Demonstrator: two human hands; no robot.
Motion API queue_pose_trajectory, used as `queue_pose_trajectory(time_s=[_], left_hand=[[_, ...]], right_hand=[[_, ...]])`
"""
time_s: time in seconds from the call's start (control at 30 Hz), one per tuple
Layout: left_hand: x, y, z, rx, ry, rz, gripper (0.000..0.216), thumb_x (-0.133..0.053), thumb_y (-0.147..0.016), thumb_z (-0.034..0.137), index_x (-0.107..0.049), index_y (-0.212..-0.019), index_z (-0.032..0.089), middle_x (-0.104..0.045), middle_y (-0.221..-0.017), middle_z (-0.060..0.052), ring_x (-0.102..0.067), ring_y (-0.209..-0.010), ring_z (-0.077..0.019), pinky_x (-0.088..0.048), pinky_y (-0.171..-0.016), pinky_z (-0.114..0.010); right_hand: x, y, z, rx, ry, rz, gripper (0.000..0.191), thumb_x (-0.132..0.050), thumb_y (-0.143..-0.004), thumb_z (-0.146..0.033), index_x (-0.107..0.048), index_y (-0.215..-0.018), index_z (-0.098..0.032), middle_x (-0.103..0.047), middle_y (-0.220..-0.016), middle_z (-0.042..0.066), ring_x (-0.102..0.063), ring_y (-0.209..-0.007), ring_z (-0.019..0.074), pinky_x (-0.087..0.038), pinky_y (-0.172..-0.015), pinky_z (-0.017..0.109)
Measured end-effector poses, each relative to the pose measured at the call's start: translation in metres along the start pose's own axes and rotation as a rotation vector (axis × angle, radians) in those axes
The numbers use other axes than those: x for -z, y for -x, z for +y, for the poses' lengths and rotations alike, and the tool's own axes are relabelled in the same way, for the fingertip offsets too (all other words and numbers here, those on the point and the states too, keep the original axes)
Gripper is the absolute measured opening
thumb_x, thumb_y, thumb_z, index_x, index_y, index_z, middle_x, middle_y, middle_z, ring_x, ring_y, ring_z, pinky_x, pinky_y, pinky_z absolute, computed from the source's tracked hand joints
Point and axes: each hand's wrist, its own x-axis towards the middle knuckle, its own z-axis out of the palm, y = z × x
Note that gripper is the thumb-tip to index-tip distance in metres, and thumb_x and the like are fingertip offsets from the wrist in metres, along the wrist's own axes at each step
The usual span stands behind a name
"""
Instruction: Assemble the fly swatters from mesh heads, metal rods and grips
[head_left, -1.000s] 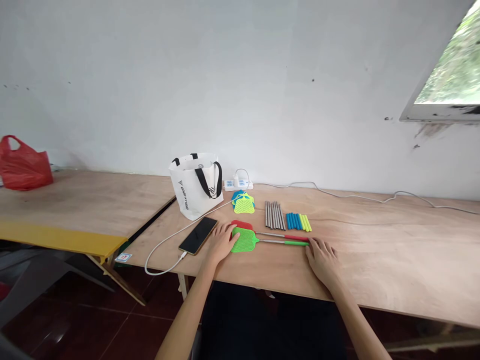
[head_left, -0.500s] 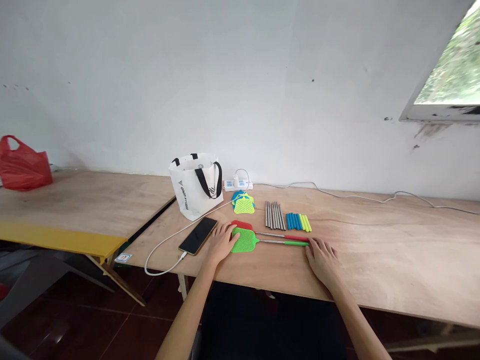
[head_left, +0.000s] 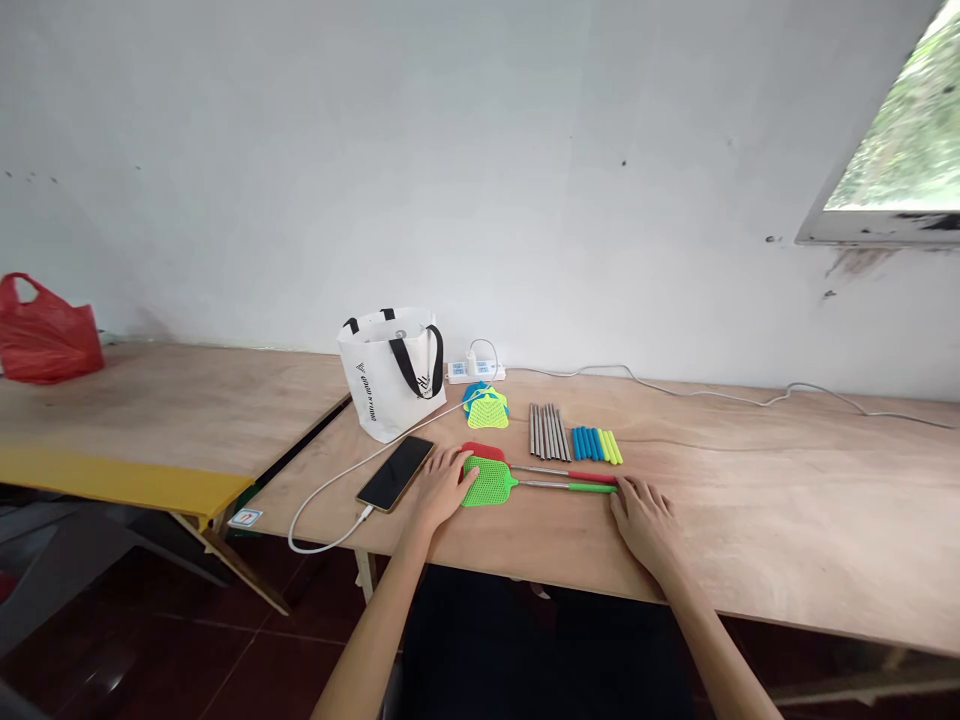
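Note:
Two fly swatters lie side by side on the wooden table, a green fly swatter (head_left: 489, 482) in front and a red fly swatter (head_left: 484, 451) partly behind it. My left hand (head_left: 444, 487) rests flat at the left edge of their heads, fingers stretched out, thumb on the green mesh. At the handle ends, my right hand (head_left: 646, 515) lies open on the table, its fingertips by the grips. Behind the swatters are a row of metal rods (head_left: 550, 432) and several blue grips (head_left: 586, 443) beside yellow grips (head_left: 610, 447). Loose swatter heads (head_left: 487, 410) in yellow and blue overlap farther back.
A phone (head_left: 396, 473) on a white charging cable (head_left: 300, 525) lies left of my left hand. Behind it stands a white tote bag (head_left: 390, 385), with a power strip (head_left: 476, 372) by the wall. A red plastic bag (head_left: 49, 335) sits on the neighbouring table.

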Motion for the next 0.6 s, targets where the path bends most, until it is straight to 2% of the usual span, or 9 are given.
queue_pose_trajectory(time_s=[0.6], left_hand=[[0.0012,-0.0004,0.0011,0.010,-0.007,-0.010,0.039,-0.040,-0.104,0.044,-0.057,-0.135,0.028,-0.056,-0.142,-0.007,-0.049,-0.131,-0.0294,-0.037,-0.111,-0.047]], right_hand=[[-0.0002,0.0001,0.0001,0.006,0.029,0.007,0.036,-0.035,-0.101,-0.029,-0.057,-0.127,-0.020,-0.064,-0.129,0.011,-0.057,-0.116,0.0261,-0.037,-0.100,0.042]])
